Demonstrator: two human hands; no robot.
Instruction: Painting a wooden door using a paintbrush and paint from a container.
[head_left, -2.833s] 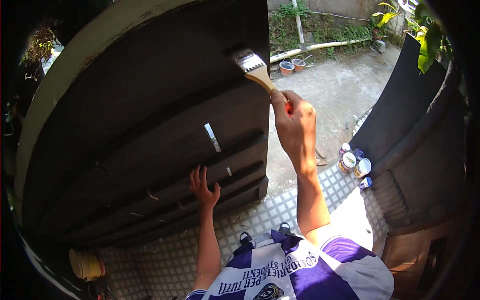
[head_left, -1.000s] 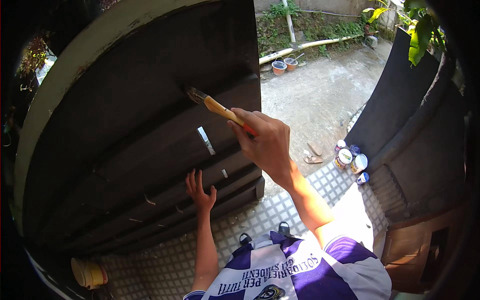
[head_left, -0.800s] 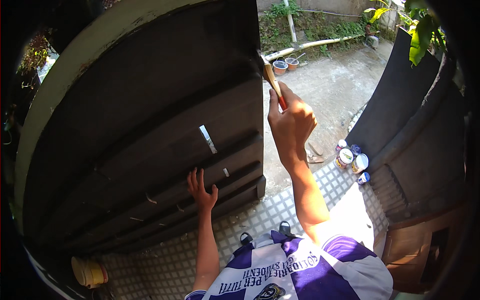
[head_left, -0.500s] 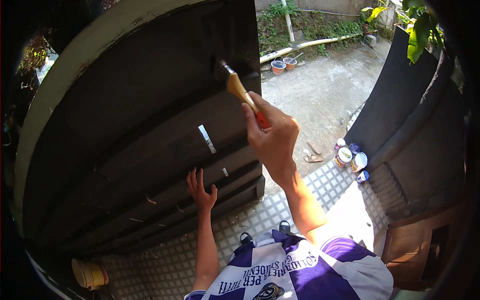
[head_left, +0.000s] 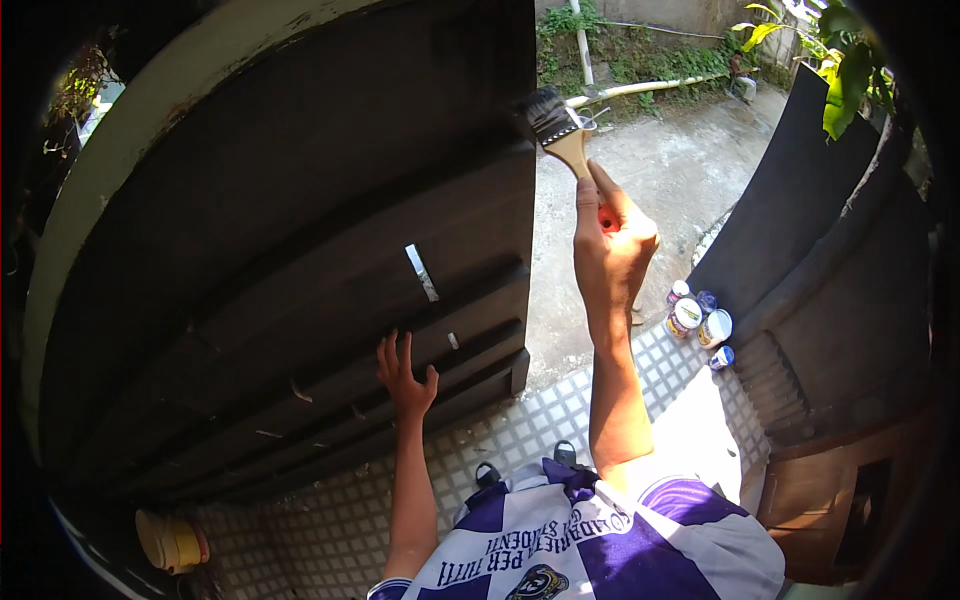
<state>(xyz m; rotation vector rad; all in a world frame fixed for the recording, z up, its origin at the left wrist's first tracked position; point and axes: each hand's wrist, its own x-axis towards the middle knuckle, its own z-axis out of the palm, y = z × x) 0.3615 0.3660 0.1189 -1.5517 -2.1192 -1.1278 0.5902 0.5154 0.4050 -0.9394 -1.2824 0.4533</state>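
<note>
My right hand is closed round the handle of a paintbrush. The brush is wide, with dark, paint-coated bristles, a metal band and a pale wooden handle with a red end. Its bristles are at the right edge of a large dark panelled door, high up; whether they touch it I cannot tell. Lower down, my left hand rests against the door with fingers spread, holding nothing. Above that hand a shiny metal strip sits on the door, and a smaller light piece lies to its right.
Several paint tubs stand on the tiled floor at the right, beside a dark panel. A yellowish bucket is at the lower left. Beyond the door's edge lies a concrete yard with pipes and plants.
My right hand has moved the brush rightward and slightly up, from the door's face to its right edge, turning the brush's broad side into view. My left hand stays nearly in place.
</note>
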